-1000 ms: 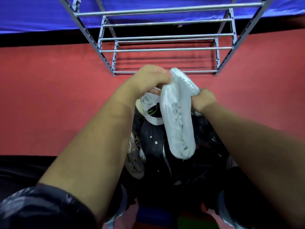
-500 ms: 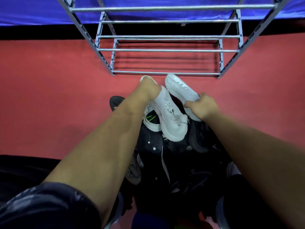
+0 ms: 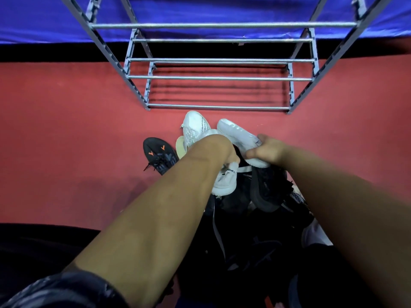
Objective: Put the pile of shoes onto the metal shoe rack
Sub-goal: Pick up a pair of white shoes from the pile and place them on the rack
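Note:
The grey metal shoe rack (image 3: 220,78) stands on the red floor straight ahead, and no shoe is on the bars that show. Just in front of it, my left hand (image 3: 216,150) grips a white laced sneaker (image 3: 195,127) around its middle, toe toward the rack. Beside it, my right hand (image 3: 265,151) holds a second white sneaker (image 3: 235,132) by its heel end, also toe forward. Both sneakers hang low over the pile of mostly dark shoes (image 3: 244,230) under my forearms.
A black sneaker with orange marks (image 3: 159,156) lies on the floor left of my left hand, with a beige sole (image 3: 180,147) next to it. Another black sneaker (image 3: 266,190) tops the pile. A blue cloth (image 3: 222,10) hangs behind the rack.
My left hand turned its white sneaker from sole-up to laces-up. Both hands moved forward and down toward the rack's foot, each with a white sneaker.

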A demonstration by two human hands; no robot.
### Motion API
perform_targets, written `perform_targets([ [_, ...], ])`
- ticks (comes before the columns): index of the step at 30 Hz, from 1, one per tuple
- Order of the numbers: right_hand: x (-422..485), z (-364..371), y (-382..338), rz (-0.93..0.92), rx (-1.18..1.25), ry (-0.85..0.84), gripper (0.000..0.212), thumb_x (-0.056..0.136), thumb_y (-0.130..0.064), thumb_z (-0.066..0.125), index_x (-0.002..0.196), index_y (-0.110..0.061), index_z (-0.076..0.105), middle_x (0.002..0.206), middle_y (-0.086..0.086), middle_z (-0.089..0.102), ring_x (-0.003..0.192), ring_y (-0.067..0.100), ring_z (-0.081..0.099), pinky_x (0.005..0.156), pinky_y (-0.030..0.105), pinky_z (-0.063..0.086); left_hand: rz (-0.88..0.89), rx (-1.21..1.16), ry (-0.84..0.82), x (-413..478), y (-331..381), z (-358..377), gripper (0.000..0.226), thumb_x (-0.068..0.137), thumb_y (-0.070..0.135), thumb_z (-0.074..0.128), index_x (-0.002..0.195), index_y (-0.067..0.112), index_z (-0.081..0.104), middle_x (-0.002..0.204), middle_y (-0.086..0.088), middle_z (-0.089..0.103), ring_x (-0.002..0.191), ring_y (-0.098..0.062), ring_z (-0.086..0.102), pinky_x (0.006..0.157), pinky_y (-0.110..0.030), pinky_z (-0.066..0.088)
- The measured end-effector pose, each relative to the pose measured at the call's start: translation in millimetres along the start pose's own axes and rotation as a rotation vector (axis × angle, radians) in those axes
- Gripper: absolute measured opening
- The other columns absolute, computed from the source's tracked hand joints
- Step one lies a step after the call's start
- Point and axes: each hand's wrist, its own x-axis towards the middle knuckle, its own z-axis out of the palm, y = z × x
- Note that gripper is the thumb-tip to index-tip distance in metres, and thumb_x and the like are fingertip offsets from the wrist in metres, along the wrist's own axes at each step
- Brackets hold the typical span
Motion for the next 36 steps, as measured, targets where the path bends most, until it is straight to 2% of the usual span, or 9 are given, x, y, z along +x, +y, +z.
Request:
perform_targets([
  [3, 2.7, -5.6, -4.4, 0.037, -0.125, 0.041, 0.055, 0.075, -0.042, 0.085, 0.118, -0.021, 0.058, 0.11, 0.004, 0.067, 0.093, 0.021, 0.064, 0.073, 0.034, 0.047, 0.017, 0.115, 0.126, -16.4, 9.9, -3.6, 0.028, 0.096, 0.035, 0.066, 0.09, 0.009, 0.056, 0.084, -0.004, 0.063, 0.088, -0.022, 0.066, 0.085, -0.033, 0.056],
  [5, 3.9, -9.3, -4.9, 0.039, -0.113, 0.099, 0.059, 0.077, -0.039, 0.084, 0.125, -0.016, 0.059, 0.118, 0.004, 0.065, 0.095, 0.018, 0.06, 0.075, 0.033, 0.044, 0.052, 0.201, 0.028, -24.4, 17.1, -4.7, 0.027, 0.1, 0.034, 0.063, 0.099, 0.008, 0.059, 0.084, -0.003, 0.061, 0.077, -0.021, 0.063, 0.07, -0.032, 0.052],
  [8, 5.8, -12.9, 1.7, 0.006, 0.012, 0.196, 0.072, 0.079, -0.033, 0.083, 0.144, -0.015, 0.056, 0.133, 0.008, 0.063, 0.108, 0.025, 0.058, 0.082, 0.032, 0.041, 0.051, 0.219, 0.007, -25.1, 9.9, -10.7, 0.028, 0.097, 0.031, 0.061, 0.114, 0.01, 0.066, 0.101, -0.006, 0.062, 0.079, -0.025, 0.061, 0.073, -0.035, 0.05],
  [11, 7.9, -20.7, 4.6, -0.033, 0.123, 0.32, 0.059, 0.08, -0.033, 0.081, 0.133, -0.016, 0.062, 0.125, 0.007, 0.069, 0.096, 0.023, 0.061, 0.077, 0.034, 0.045, 0.034, -0.017, 0.143, -16.6, 1.1, -28.0, 0.018, 0.095, 0.028, 0.058, 0.095, 0.01, 0.062, 0.092, -0.008, 0.062, 0.087, -0.027, 0.064, 0.083, -0.036, 0.054],
  [13, 10.8, -28.1, 4.2, -0.034, 0.14, 0.396, 0.075, 0.079, -0.033, 0.081, 0.147, -0.015, 0.056, 0.132, 0.008, 0.066, 0.104, 0.023, 0.059, 0.08, 0.03, 0.043, 0.06, -0.192, 0.276, -9.2, -2.4, -41.3, 0.016, 0.094, 0.031, 0.057, 0.099, 0.016, 0.055, 0.087, -0.007, 0.064, 0.092, -0.029, 0.067, 0.091, -0.038, 0.055],
  [15, 12.0, -35.8, 4.5, -0.059, 0.1, 0.433, 0.084, 0.076, -0.03, 0.083, 0.153, -0.016, 0.052, 0.131, 0.007, 0.066, 0.108, 0.023, 0.06, 0.083, 0.026, 0.044, 0.074, -0.384, 0.419, 8.8, -8.2, -48.8, 0.019, 0.086, 0.037, 0.061, 0.092, 0.021, 0.052, 0.085, -0.005, 0.068, 0.081, -0.026, 0.069, 0.08, -0.036, 0.057],
  [20, 11.5, -52.9, 19.7, -0.143, 0.115, 0.508, 0.05, 0.074, -0.022, 0.08, 0.123, -0.028, 0.073, 0.097, -0.012, 0.072, 0.093, 0.016, 0.069, 0.067, 0.009, 0.047, 0.066, -0.622, 0.626, 55.4, -19.4, -49.5, 0.049, 0.073, 0.054, 0.062, 0.101, 0.014, 0.064, 0.087, 0.001, 0.069, 0.072, -0.019, 0.066, 0.056, -0.027, 0.042],
  [30, 80.1, -67.1, 0.2, -0.359, 0.105, 0.725, 0.032, 0.082, -0.023, 0.069, 0.113, -0.016, 0.063, 0.1, 0.0, 0.061, 0.093, 0.017, 0.059, 0.081, 0.035, 0.053, 0.095, -0.545, 0.785, 121.8, 14.7, -61.1, 0.076, 0.085, 0.052, 0.064, 0.139, 0.002, 0.043, 0.135, -0.018, 0.051, 0.119, -0.038, 0.056, 0.094, -0.045, 0.051],
  [36, 132.0, -75.4, -7.2, -0.227, 0.098, 0.827, 0.044, 0.085, -0.032, 0.06, 0.126, -0.016, 0.06, 0.119, 0.007, 0.06, 0.111, 0.027, 0.056, 0.096, 0.042, 0.054, 0.249, -0.749, 0.906, 156.1, 46.7, -90.3, 0.06, 0.083, 0.044, 0.064, 0.127, 0.004, 0.055, 0.119, -0.016, 0.065, 0.112, -0.036, 0.062, 0.094, -0.04, 0.054],
])
